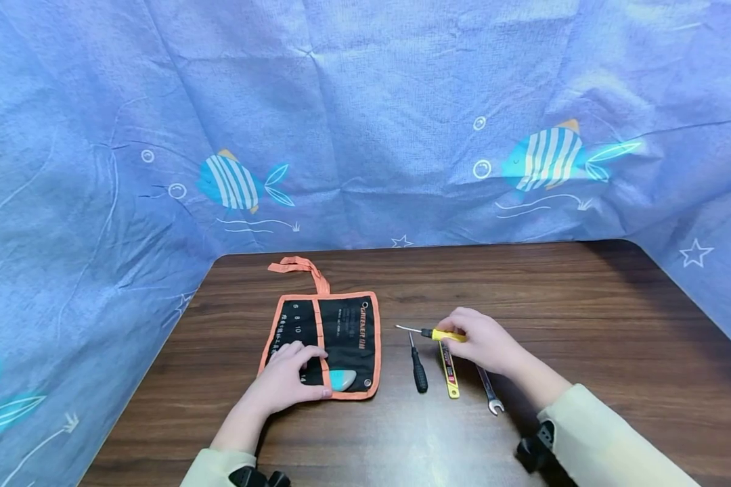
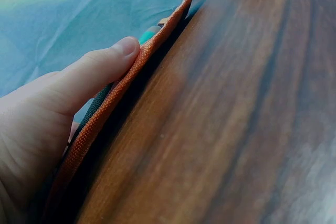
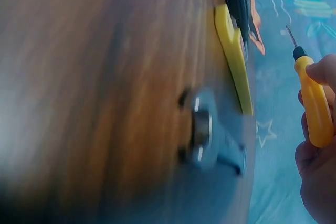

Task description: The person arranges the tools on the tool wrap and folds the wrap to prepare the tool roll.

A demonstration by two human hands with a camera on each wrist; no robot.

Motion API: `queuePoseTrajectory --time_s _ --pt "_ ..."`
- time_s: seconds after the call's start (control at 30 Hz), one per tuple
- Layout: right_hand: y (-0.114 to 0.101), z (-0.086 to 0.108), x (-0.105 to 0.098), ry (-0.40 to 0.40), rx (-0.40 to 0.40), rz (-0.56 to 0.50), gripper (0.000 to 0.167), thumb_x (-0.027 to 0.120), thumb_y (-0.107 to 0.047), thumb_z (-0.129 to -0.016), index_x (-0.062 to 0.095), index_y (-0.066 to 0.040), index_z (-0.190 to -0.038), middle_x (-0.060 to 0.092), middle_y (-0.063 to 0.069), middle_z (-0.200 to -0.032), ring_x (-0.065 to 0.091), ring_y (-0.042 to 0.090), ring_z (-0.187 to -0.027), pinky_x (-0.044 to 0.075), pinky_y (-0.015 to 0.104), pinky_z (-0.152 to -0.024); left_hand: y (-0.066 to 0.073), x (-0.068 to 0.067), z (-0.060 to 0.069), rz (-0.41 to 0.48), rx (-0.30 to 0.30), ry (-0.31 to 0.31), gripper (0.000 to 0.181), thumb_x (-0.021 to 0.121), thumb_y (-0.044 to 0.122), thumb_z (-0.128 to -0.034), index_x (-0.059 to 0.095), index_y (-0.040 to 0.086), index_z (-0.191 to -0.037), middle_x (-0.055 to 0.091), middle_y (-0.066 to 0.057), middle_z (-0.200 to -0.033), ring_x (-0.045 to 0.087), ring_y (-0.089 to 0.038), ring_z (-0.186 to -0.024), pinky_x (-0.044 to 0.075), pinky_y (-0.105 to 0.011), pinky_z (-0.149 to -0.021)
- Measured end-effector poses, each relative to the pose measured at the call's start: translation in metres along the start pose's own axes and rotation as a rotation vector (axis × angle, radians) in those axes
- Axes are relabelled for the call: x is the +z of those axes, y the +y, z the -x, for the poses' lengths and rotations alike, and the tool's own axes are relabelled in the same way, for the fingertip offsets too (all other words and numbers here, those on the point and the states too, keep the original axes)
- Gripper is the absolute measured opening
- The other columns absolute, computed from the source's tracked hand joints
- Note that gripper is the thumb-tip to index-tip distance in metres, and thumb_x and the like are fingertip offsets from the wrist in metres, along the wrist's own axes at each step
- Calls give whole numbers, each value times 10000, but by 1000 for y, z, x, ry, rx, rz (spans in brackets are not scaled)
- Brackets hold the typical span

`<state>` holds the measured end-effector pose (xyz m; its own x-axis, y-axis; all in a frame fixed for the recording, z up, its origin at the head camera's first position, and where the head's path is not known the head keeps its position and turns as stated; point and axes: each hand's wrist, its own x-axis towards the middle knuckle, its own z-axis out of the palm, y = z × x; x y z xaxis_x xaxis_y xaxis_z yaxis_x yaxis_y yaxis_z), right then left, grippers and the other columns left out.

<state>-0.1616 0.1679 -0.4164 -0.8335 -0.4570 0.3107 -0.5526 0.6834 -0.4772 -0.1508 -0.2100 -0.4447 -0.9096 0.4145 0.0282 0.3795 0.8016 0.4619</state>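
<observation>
A black tool pouch [image 1: 347, 338] with orange edging lies on the wooden table. My left hand [image 1: 285, 382] rests over its lower left part, thumb and fingers spread; the left wrist view shows the thumb [image 2: 105, 69] pressing on the orange edging [image 2: 113, 100]. A teal and grey object [image 1: 342, 380] shows in the pouch beside the thumb. My right hand [image 1: 484, 343] holds a yellow-handled screwdriver [image 1: 449, 335] above the table, its thin shaft pointing left. In the right wrist view the fingers grip the yellow handle [image 3: 315, 108].
Between pouch and right arm lie a black-handled screwdriver [image 1: 419, 373], a yellow flat tool [image 1: 449, 372] and a metal wrench [image 1: 490, 392]. An orange strap [image 1: 304, 265] extends behind the pouch. A blue cloth [image 1: 365, 135] with printed fish hangs behind the table [image 1: 615, 325].
</observation>
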Motion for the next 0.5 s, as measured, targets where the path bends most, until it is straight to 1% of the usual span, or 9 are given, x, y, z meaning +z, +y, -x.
queuePoseTrajectory --time_s 0.07,0.17,0.33,0.5 --pt "-5 -5 4 -27 -34 4 93 677 -162 -830 684 -186 -920 559 -136 -864 504 68 -769 437 289 -679 0 0 0 2 0 1 634 683 702 -644 599 335 -1155 436 127 -857 396 -97 -800 343 -367 -744" --pt "-14 -12 9 -87 -59 7 123 658 -153 -827 692 -176 -943 554 -133 -872 497 72 -787 438 297 -694 0 0 0 3 1 -2 634 683 699 -648 598 332 -1158 439 125 -866 397 -99 -805 345 -369 -750" --pt "-27 -25 19 -185 -71 29 148 637 -170 -846 697 -155 -980 554 -113 -894 484 77 -803 437 299 -707 1 -1 0 1 1 -3 637 683 697 -650 597 327 -1162 442 124 -880 397 -99 -815 348 -373 -759" --pt "-37 -34 29 -241 -80 37 161 636 -191 -855 694 -149 -999 558 -98 -906 474 82 -808 434 293 -714 2 -1 0 3 -7 -4 639 685 698 -647 599 330 -1162 443 124 -875 400 -99 -818 350 -371 -758"
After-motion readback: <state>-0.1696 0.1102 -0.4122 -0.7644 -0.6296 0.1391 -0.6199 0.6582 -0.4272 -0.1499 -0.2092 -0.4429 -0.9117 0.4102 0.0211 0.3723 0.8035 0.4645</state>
